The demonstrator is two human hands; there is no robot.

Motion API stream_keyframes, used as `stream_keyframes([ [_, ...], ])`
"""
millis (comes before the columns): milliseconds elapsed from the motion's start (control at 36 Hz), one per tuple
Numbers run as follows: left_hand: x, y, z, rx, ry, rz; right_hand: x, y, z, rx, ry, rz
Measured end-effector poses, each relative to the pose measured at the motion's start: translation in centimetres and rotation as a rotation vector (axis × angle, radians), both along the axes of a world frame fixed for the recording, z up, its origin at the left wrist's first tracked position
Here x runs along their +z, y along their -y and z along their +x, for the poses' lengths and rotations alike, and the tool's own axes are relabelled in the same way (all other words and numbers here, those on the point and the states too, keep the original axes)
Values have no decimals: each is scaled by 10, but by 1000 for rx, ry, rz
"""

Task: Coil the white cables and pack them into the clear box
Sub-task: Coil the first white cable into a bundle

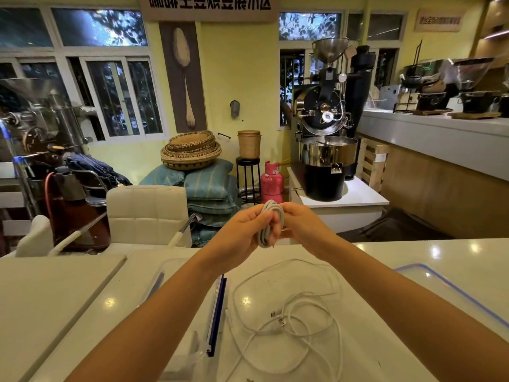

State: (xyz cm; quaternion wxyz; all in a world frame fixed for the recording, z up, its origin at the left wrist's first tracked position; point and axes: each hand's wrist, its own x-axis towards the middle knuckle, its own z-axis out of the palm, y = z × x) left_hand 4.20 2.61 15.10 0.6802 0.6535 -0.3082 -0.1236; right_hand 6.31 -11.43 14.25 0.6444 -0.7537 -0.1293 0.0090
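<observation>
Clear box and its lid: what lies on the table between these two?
Head view: loose, uncoiled white cables lie on the table between the clear box and the lid. Higher up, the left hand and right hand hold a coiled cable.

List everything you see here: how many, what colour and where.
coiled cable: one, white, held above the table
loose cables: count unclear, white, tangled on the table
clear box: one, clear with blue trim, on the table under the left forearm
lid: one, clear with blue rim, table's right side
table: one, white, in front
chair: one, cream, behind the table, left
gas cylinder: one, pink, floor behind
baskets: a stack, tan, by the far wall
left hand: one, grips the coiled cable
right hand: one, grips the coiled cable
</observation>
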Motion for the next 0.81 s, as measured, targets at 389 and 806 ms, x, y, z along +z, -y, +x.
stream_keyframes([
  [389,-7,-3,14,201,-172,-209,-11,-1,-7,23,-24,-151],
  [806,-14,-4,22,355,-222,-245,-17,-2,-13,161,-55,62],
])
